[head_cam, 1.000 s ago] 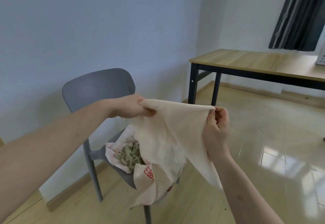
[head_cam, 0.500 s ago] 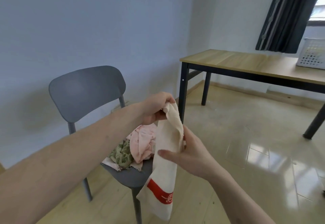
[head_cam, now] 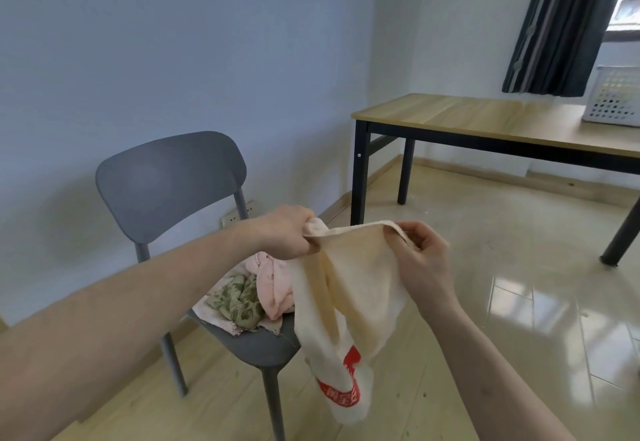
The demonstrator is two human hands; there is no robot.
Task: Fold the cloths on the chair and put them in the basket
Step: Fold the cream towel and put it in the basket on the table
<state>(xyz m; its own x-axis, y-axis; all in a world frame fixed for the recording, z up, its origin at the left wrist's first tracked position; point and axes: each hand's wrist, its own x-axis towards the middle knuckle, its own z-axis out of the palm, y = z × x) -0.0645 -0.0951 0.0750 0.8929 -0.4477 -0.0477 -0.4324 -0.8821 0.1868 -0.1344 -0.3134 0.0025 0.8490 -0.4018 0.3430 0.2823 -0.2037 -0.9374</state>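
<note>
A cream cloth [head_cam: 349, 288] with a red printed band hangs in the air in front of the grey chair [head_cam: 173, 184]. My left hand [head_cam: 289, 232] grips its top left corner. My right hand [head_cam: 420, 260] pinches the top edge a little to the right, so the top edge is stretched between both hands. On the chair seat lie a pink cloth [head_cam: 273, 284] and a green leaf-patterned cloth [head_cam: 237, 298], crumpled together. The white perforated basket [head_cam: 613, 97] stands on the wooden table [head_cam: 467, 118] at the far right.
The table with black legs stands to the right by a dark curtain [head_cam: 561, 21] and a window. A blue wall runs behind the chair, with a socket low on it. The floor is glossy tile and wood.
My hands had come together with the cloth hanging as a narrow strip; now they have moved apart again and the top edge is spread between them. The view has swung right, showing the basket.
</note>
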